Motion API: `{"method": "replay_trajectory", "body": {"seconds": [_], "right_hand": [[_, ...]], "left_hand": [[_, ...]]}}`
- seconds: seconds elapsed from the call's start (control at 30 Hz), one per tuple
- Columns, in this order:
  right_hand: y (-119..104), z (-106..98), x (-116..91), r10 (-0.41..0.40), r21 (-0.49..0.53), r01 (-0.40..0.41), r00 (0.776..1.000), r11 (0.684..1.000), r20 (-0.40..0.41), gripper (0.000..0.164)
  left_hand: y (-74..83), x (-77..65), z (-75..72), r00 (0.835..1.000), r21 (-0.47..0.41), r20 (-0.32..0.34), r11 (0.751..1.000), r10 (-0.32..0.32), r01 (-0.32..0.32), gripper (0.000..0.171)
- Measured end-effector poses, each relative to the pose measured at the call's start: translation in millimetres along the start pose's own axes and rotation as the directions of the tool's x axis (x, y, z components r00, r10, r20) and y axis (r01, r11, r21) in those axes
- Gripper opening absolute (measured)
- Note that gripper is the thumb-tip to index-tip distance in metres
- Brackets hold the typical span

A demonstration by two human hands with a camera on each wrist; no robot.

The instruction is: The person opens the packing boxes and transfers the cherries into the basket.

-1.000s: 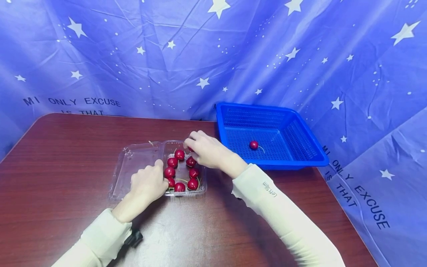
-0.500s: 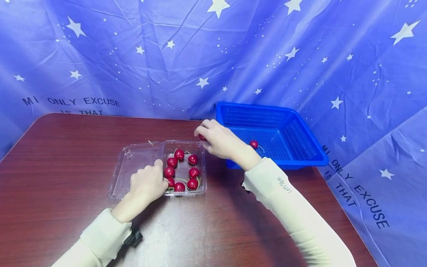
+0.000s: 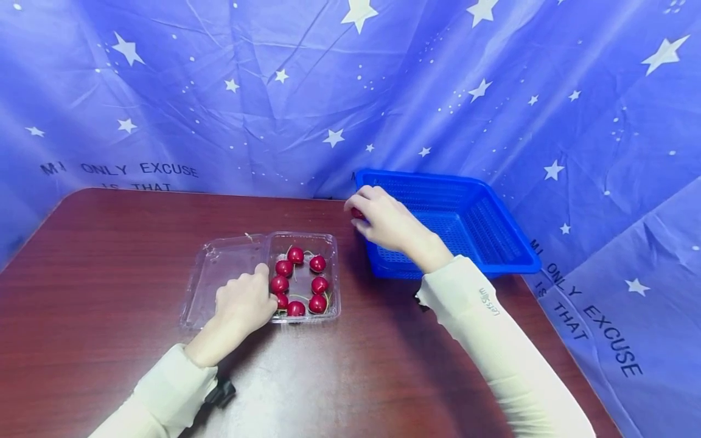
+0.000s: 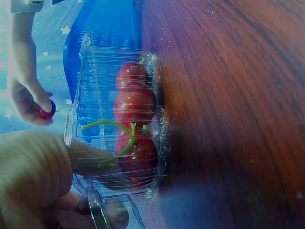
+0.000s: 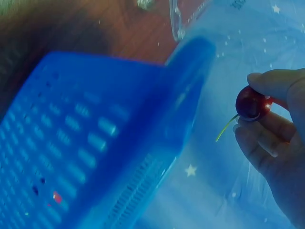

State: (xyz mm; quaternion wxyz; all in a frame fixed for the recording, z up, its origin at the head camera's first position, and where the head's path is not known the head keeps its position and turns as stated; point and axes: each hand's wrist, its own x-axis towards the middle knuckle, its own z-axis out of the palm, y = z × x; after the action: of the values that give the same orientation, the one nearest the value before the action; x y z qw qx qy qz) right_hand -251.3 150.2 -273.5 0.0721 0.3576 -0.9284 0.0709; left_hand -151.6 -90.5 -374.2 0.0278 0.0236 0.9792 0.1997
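Note:
In the head view my right hand (image 3: 386,222) pinches a red cherry (image 3: 357,213) between thumb and fingertips, above the left rim of the blue plastic basket (image 3: 509,269). The right wrist view shows that cherry (image 5: 250,104) with its thin green stem hanging down, just outside the basket wall (image 5: 102,76). My left hand (image 3: 243,301) holds the near-left edge of a clear plastic clamshell box (image 3: 338,274), fingers round its wall at the hinge side. Several cherries (image 3: 319,285) lie in a ring inside the box, some seen through its wall (image 4: 136,107) in the left wrist view.
The clamshell's open lid (image 3: 232,255) lies flat on the brown wooden table (image 3: 109,274), left of the box. A red spot (image 5: 57,197) shows through the basket's holes. A blue star-printed cloth (image 3: 263,109) hangs behind and to the right.
My right hand has lifted a cherry out of the box's far-right corner and carried it right and away, to the basket's left rim. The left hand has stayed put.

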Motion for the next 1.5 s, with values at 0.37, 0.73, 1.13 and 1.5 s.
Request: {"method": "replay_trajectory", "body": {"seconds": [0.37, 0.73, 1.13, 1.5], "right_hand": [[38.0, -17.1, -15.0, 0.141, -0.017, -0.142, 0.989, 0.99, -0.033, 0.024], [65.6, -23.9, -32.8, 0.258, -0.04, -0.258, 0.966, 0.965, 0.004, 0.025], [95.6, -27.1, -52.3, 0.398, -0.082, -0.391, 0.913, 0.917, 0.089, 0.027], [110.2, -27.1, -67.3, 0.465, -0.098, -0.455, 0.875, 0.885, 0.134, 0.029]], "left_hand": [[0.9, 0.4, 1.2, 1.0, 0.001, 0.004, 1.0, 0.001, -0.001, 0.024], [-0.3, 0.4, 1.3, 1.0, 0.003, 0.008, 1.0, -0.001, 0.001, 0.024], [-1.1, 0.4, 0.4, 1.0, 0.002, 0.014, 1.0, -0.007, 0.007, 0.025], [-1.1, 0.6, 0.0, 1.0, -0.003, 0.014, 1.0, -0.004, 0.004, 0.025]]}}
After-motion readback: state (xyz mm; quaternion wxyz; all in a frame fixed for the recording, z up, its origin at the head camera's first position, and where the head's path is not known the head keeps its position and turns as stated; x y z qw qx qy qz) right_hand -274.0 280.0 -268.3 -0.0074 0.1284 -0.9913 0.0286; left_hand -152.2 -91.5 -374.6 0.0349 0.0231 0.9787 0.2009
